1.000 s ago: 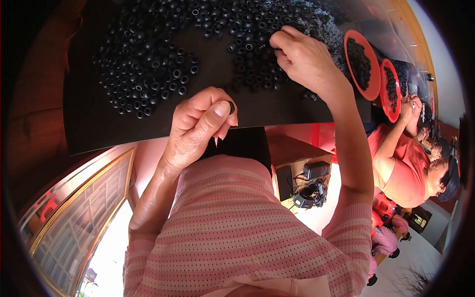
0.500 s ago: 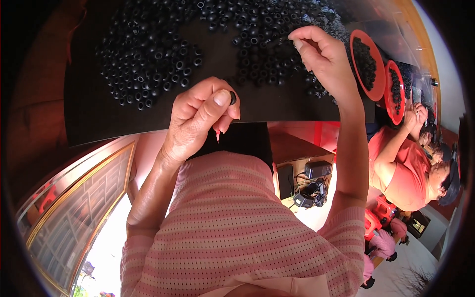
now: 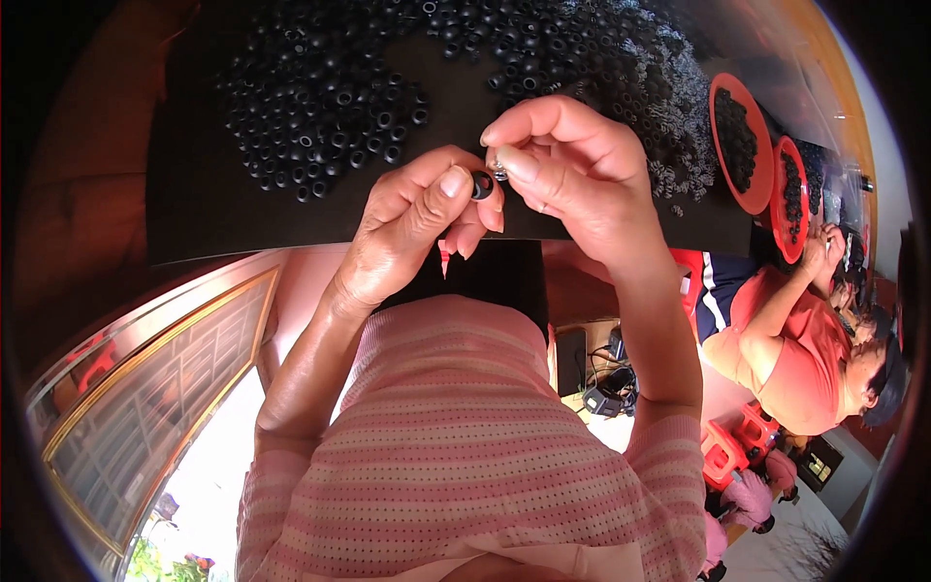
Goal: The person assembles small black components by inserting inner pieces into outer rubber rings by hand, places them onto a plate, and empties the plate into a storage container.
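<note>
My left hand (image 3: 407,213) pinches a small black hollow bead-like piece (image 3: 482,186) between thumb and fingers, its opening turned toward my right hand. My right hand (image 3: 587,179) is closed at the fingertips on a small silvery spring (image 3: 500,174), held right beside the black piece. Whether the two touch, I cannot tell. Beyond both hands lies a wide spread of loose black hollow pieces (image 3: 325,112). A heap of silvery springs (image 3: 679,107) lies to their right, partly behind my right hand.
The dark table (image 3: 242,228) ends just in front of my body. Two red bowls (image 3: 760,179) with black pieces stand at the right. Past them a person in an orange shirt (image 3: 790,359) works with both hands. Cables and adapters (image 3: 609,388) lie below the table.
My right hand has come left and nearer, from beside the springs to the black piece in my left hand. The spring now shows at its fingertips. My left hand stays nearly in place.
</note>
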Tool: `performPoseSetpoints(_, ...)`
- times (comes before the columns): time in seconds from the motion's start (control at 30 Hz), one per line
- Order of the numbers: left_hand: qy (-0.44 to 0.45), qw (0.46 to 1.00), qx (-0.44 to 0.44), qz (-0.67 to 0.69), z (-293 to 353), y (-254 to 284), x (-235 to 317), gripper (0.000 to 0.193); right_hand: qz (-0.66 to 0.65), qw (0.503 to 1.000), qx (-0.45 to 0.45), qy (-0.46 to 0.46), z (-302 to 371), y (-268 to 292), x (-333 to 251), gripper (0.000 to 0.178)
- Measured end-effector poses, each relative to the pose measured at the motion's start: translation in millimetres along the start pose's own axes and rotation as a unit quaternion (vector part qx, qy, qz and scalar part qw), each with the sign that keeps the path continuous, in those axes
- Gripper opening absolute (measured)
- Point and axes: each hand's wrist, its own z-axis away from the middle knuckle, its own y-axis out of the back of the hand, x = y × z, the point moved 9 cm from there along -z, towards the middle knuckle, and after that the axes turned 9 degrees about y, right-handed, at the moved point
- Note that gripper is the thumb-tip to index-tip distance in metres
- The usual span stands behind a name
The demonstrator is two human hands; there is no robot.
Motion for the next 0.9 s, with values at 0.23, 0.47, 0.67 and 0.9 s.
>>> performPoseSetpoints(0.23,0.009,0.998,0.006,0.067,1,2,0,0.042,0.025,0.994,0.009,0.111,-1,-11,-3,0.012)
performPoseSetpoints(0.47,0.032,0.991,-0.004,0.129,-2,9,-5,0.040,0.163,0.962,0.030,0.217,2,-17,-8,0.010)
performPoseSetpoints(0.67,0.025,0.989,-0.001,0.149,-2,9,-3,0.041,0.195,0.946,0.049,0.256,6,-16,-9,0.011)
performPoseSetpoints(0.9,0.014,0.991,0.004,0.137,-1,8,-1,0.040,0.252,0.932,0.036,0.259,8,-15,-14,0.012)
